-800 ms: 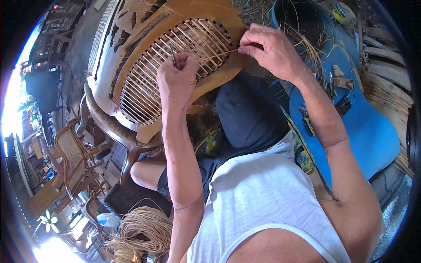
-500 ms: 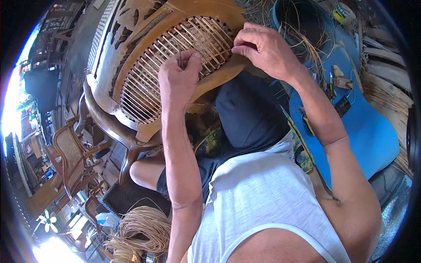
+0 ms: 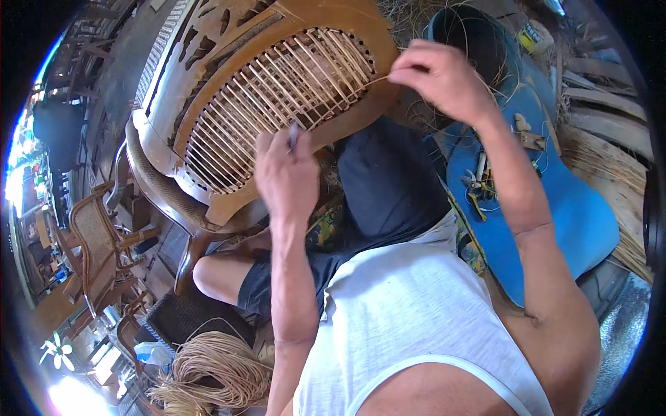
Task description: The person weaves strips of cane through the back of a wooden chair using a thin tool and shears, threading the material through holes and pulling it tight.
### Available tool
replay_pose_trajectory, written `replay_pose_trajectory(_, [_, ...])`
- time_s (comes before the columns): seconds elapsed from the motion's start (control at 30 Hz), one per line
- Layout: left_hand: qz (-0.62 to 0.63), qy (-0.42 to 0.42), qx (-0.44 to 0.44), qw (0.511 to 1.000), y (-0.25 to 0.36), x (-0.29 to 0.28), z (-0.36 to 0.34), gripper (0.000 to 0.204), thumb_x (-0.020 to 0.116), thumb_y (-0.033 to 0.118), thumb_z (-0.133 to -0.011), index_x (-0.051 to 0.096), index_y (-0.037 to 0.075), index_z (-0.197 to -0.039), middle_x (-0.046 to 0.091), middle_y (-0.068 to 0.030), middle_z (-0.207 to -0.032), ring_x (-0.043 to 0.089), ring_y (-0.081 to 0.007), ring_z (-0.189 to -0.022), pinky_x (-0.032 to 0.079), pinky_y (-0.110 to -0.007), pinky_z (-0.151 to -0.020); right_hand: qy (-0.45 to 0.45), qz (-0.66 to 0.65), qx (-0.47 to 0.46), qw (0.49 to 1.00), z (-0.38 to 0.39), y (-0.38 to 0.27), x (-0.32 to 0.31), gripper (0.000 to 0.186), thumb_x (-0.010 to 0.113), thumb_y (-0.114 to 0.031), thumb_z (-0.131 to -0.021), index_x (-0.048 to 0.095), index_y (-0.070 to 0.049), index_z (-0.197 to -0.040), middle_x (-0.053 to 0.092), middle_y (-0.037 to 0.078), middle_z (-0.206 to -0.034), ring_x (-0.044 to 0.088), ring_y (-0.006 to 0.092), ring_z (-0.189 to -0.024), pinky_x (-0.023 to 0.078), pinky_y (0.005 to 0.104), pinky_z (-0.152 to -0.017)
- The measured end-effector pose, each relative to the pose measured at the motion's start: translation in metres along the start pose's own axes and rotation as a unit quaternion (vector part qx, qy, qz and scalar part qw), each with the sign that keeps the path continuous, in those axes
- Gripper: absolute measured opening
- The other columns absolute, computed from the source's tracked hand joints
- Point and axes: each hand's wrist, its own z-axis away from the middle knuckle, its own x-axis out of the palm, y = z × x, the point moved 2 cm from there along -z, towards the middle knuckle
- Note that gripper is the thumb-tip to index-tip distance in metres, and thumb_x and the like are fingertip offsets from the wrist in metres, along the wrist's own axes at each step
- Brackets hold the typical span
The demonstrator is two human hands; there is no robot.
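An oval wooden frame [image 3: 197, 126], part of a carved chair, lies tilted before me with small holes round its edge. Rows of pale cane strands [image 3: 239, 104] stretch across its opening. By the frame's near edge, my left hand [image 3: 286, 173] is closed round a slim greyish tool [image 3: 293, 133]; its exact kind is unclear. My right hand [image 3: 447, 83] is off the frame's right end. Its fingers pinch a thin cane strand [image 3: 378, 80] that runs to the frame's rim. Both hands are somewhat blurred.
At the right, a blue board [image 3: 555, 208] bears pliers [image 3: 475, 191] and other small tools. A dark bucket [image 3: 510, 41] with loose strands stands beyond it. At lower left lie coiled cane [image 3: 222, 367] and a cane-backed chair [image 3: 100, 239].
My right hand has moved right, away from the frame, drawing the strand out straight. My left hand has come down toward me with the tool in it.
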Motion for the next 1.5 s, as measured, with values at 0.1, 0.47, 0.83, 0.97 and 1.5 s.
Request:
replay_pose_trajectory(0.1, [0.042, 0.006, -0.104, 0.994, -0.056, -0.023, 0.02, 0.011, 0.072, 0.015, -0.092, 0.076, 0.006, -0.098, 0.064, -0.0122, -0.098, 0.063, -0.0298, -0.092, 0.051, -0.041, -0.085, -0.017, 0.031, 0.09, 0.995, 0.013, 0.079, -0.068, 0.022, 0.075, -0.027, -0.094, 0.078, -0.008, -0.105, 0.076, 0.005, -0.099, 0.07, 0.0166, -0.09, 0.054, 0.032, -0.083])
replay_pose_trajectory(0.47, [0.358, -0.047, -0.035, 0.932, -0.012, -0.101, 0.039, 0.004, 0.072, -0.002, -0.093, 0.069, 0.0, -0.094, 0.071, -0.0011, -0.1, 0.047, 0.0011, -0.066, 0.036, -0.016, -0.058, 0.095, -0.031, -0.16, 0.982, -0.017, -0.084, -0.004, 0.033, 0.074, -0.034, -0.097, 0.075, -0.011, -0.12, 0.076, 0.008, -0.105, 0.072, 0.0219, -0.104, 0.055, 0.0364, -0.091])
replay_pose_trajectory(0.83, [0.364, -0.074, -0.096, 0.923, 0.009, -0.067, -0.015, 0.018, 0.072, 0.013, -0.097, 0.073, -0.003, -0.105, 0.074, -0.0039, -0.093, 0.063, -0.0062, -0.079, 0.05, -0.022, -0.071, 0.013, -0.173, -0.008, 0.985, 0.01, -0.058, 0.033, 0.011, 0.07, -0.015, -0.099, 0.076, -0.006, -0.103, 0.07, 0.003, -0.09, 0.066, 0.0132, -0.08, 0.054, 0.029, -0.073])
replay_pose_trajectory(0.97, [0.253, -0.084, -0.13, 0.955, 0.016, -0.028, -0.053, 0.03, 0.073, 0.025, -0.094, 0.077, -0.004, -0.101, 0.076, -0.0083, -0.083, 0.068, -0.0104, -0.075, 0.054, -0.027, -0.072, 0.066, -0.108, 0.019, 0.992, 0.012, -0.029, 0.038, 0.016, 0.072, -0.02, -0.099, 0.075, -0.005, -0.104, 0.069, 0.004, -0.088, 0.066, 0.0126, -0.081, 0.053, 0.0287, -0.073])
replay_pose_trajectory(1.5, [0.14, -0.064, -0.116, 0.981, 0.036, 0.008, -0.069, 0.029, 0.07, 0.023, -0.086, 0.076, -0.005, -0.087, 0.072, -0.0136, -0.069, 0.07, -0.0176, -0.064, 0.056, -0.033, -0.066, 0.099, 0.002, -0.005, 0.995, 0.018, -0.029, 0.057, 0.011, 0.073, -0.015, -0.094, 0.072, -0.005, -0.097, 0.067, 0.01, -0.088, 0.068, 0.0266, -0.078, 0.055, 0.0396, -0.071])
